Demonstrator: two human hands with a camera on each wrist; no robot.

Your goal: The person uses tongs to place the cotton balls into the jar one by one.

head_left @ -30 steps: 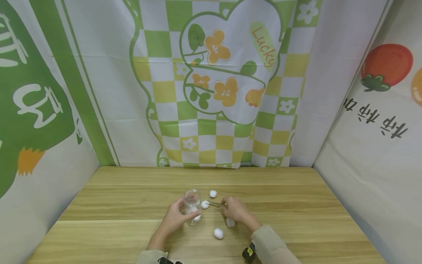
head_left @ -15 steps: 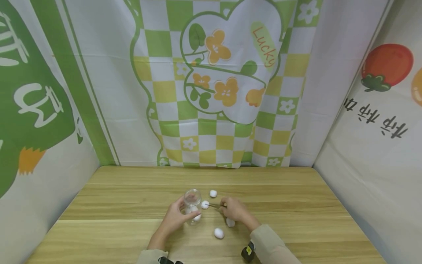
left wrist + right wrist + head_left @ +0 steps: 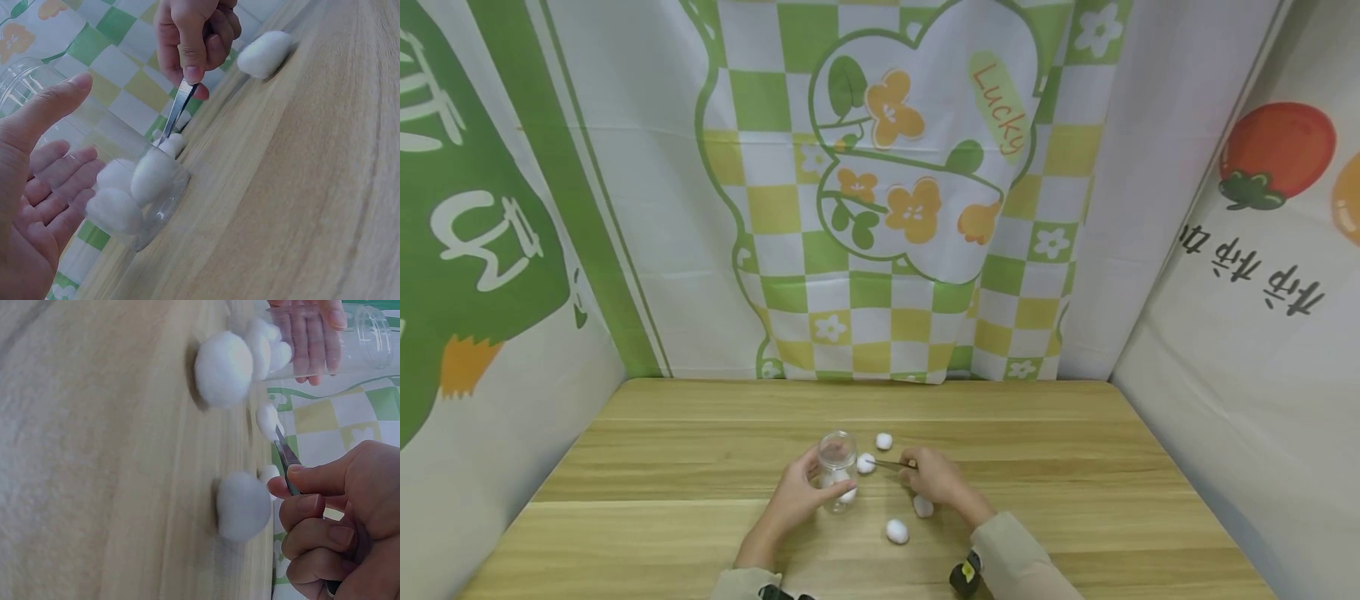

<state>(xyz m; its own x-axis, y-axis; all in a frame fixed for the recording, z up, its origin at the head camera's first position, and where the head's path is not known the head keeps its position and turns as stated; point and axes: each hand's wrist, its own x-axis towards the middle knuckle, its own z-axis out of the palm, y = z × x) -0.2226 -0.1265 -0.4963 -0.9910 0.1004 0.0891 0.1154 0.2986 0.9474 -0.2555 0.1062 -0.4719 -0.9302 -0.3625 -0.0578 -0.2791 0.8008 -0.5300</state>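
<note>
My left hand (image 3: 797, 493) holds a clear plastic jar (image 3: 838, 450) upright on the table, thumb on the near side and fingers behind it. Several white cotton balls (image 3: 150, 178) lie at the jar's bottom, and its mouth has no lid. Between thumb and fingers of my right hand (image 3: 938, 479) I pinch metal tweezers (image 3: 178, 106), pointing left. Their tips are at a cotton ball (image 3: 866, 463) just right of the jar; in the right wrist view they overlap this cotton ball (image 3: 267, 420).
On the wooden table (image 3: 662, 533), one cotton ball (image 3: 883, 442) lies farther back. Another cotton ball (image 3: 923, 506) sits below my right hand, and one more cotton ball (image 3: 897, 532) lies nearer the front. A checkered curtain (image 3: 880, 333) hangs behind the table's far edge.
The arms of the tweezers have drawn closer together at the cotton ball beside the jar. My left hand and the jar stay in place.
</note>
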